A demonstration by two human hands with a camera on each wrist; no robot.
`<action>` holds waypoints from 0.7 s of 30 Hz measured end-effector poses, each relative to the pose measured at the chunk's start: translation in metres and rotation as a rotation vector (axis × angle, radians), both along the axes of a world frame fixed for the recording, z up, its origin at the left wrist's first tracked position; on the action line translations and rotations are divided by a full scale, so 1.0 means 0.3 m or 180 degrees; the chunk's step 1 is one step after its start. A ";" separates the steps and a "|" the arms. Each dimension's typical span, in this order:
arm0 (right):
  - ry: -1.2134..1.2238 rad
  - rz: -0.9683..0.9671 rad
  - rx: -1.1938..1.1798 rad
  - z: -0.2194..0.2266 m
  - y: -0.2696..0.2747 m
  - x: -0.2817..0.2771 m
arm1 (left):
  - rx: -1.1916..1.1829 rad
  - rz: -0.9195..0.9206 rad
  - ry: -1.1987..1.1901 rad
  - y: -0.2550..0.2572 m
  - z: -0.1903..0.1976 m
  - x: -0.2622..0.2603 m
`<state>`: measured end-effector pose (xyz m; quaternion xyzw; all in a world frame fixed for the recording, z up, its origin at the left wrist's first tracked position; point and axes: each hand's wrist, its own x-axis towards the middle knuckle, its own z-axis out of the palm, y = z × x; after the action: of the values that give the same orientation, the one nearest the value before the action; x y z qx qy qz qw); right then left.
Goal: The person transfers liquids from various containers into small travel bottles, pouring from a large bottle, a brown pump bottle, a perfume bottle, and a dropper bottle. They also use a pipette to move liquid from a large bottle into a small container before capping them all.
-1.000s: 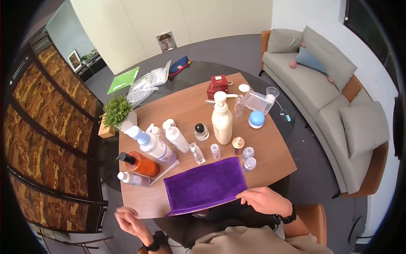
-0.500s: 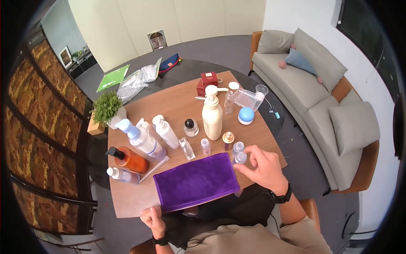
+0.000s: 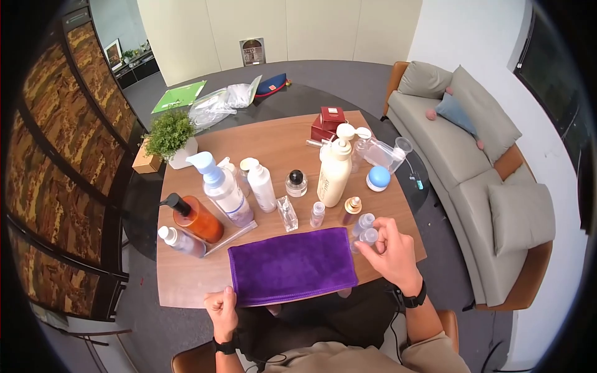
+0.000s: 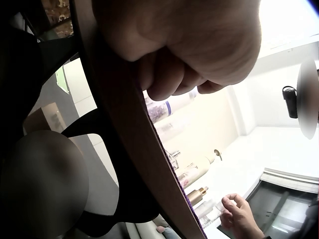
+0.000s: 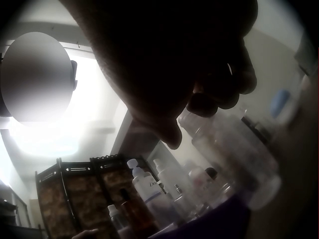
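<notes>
Head view: my right hand [image 3: 397, 256] has left the cloth [image 3: 292, 266] for a clear bottle [image 3: 369, 237] beside it, so the cloth lies free on that side; whether thumb and finger pinch, I can't tell. My left hand [image 3: 222, 311], fingers curled, has reached the cloth's corner, grip unclear.

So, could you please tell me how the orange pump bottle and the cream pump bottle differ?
The orange pump bottle has a black pump; the cream pump bottle has a white one. The orange bottle is see-through, the cream bottle opaque. The orange bottle is near the table's left edge, the cream bottle further right. Both stand upright.
</notes>
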<state>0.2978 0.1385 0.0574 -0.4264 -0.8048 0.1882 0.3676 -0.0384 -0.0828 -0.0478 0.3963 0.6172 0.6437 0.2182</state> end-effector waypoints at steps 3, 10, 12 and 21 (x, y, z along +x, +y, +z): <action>-0.0260 0.0061 0.0220 -0.011 0.011 0.002 | 0.0029 -0.0002 -0.0028 -0.004 -0.009 -0.005; -0.0326 0.0114 0.0256 -0.025 0.013 0.004 | -0.0057 -0.0057 -0.0013 -0.006 -0.007 -0.007; -0.0256 0.0135 0.0295 -0.033 0.012 0.004 | 0.0038 -0.0051 -0.0104 -0.009 -0.006 -0.005; -0.0059 0.0235 0.0425 -0.050 0.011 0.023 | 0.0050 -0.0100 0.0001 -0.001 -0.012 -0.012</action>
<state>0.3048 0.1417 0.0423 -0.3726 -0.8341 0.1436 0.3805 -0.0419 -0.0830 -0.0515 0.4077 0.6060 0.6450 0.2250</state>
